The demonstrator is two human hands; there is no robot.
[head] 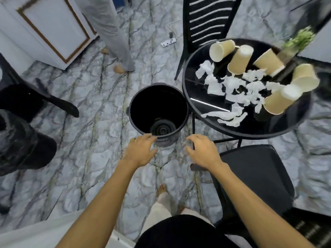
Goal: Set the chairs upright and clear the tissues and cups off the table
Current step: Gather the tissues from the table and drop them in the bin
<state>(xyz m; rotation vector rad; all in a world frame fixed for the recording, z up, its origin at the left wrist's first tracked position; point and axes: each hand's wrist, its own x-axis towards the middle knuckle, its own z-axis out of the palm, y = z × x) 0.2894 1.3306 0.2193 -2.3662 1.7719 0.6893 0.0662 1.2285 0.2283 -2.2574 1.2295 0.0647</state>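
Note:
A round black glass table (197, 97) stands at the right. Several tan paper cups (240, 59) lie tipped or inverted on it, among several crumpled white tissues (232, 86). An empty black bin (157, 111) sits on the floor just left of the table. My left hand (141, 151) hovers at the bin's near rim, fingers apart, holding nothing. My right hand (202, 151) is beside it, fingers curled and apart, also empty. A black chair (258, 178) stands upright at the lower right, another chair (206, 20) behind the table. A dark chair (23, 111) lies toppled at the left.
Another person's legs (114, 36) stand at the back on the marble floor. A white power strip (168, 42) with a cable lies behind the bin. A white cabinet (50, 27) is at the upper left. A vase with green plant (297, 42) stands on the table's far side.

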